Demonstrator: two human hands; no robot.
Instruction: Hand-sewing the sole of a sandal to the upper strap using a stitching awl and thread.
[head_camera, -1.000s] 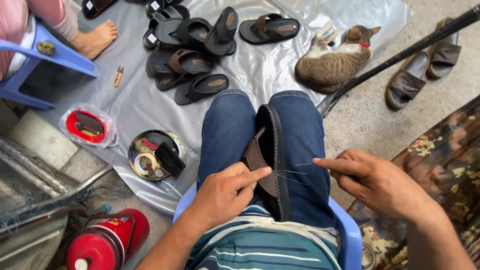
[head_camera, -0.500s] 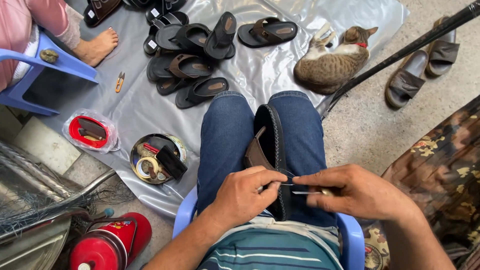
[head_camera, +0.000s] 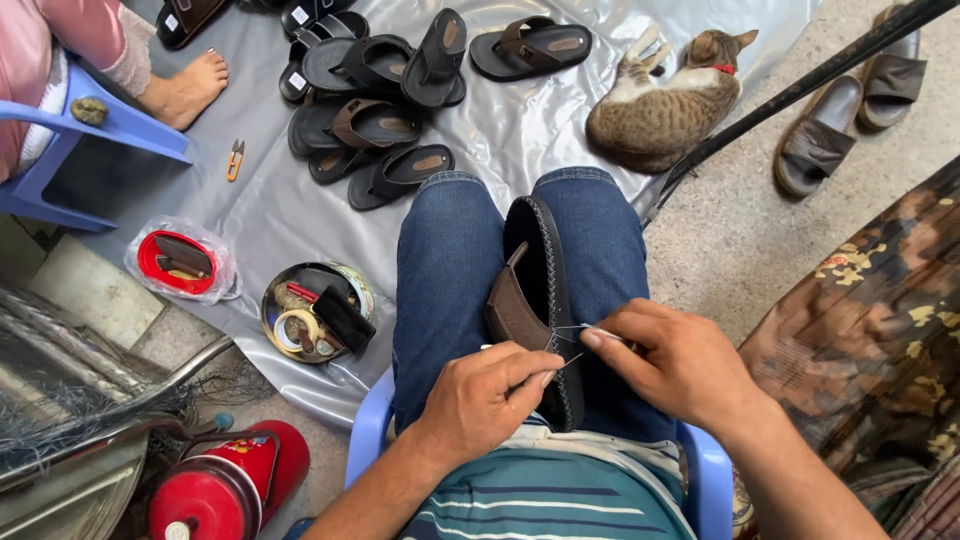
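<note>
sitting wedged on edge between the person's denim-clad knees is a black rubber-soled sandal with a brown leather strap (head_camera: 545, 300), its stitched rim facing up. the left hand (head_camera: 480, 400) is pinching closed at the sole's edge, steadying it; the right hand (head_camera: 675, 360) is pinching a thin needle and pale thread (head_camera: 575, 330) between thumb and fingertips. the sole is looking light and stiff but bendable, the strap soft, so gripping along the rim seems best. a striped cat (head_camera: 665, 100) is lying on the grey plastic sheet (head_camera: 270, 210) beside a pile of dark sandals (head_camera: 375, 110).
</note>
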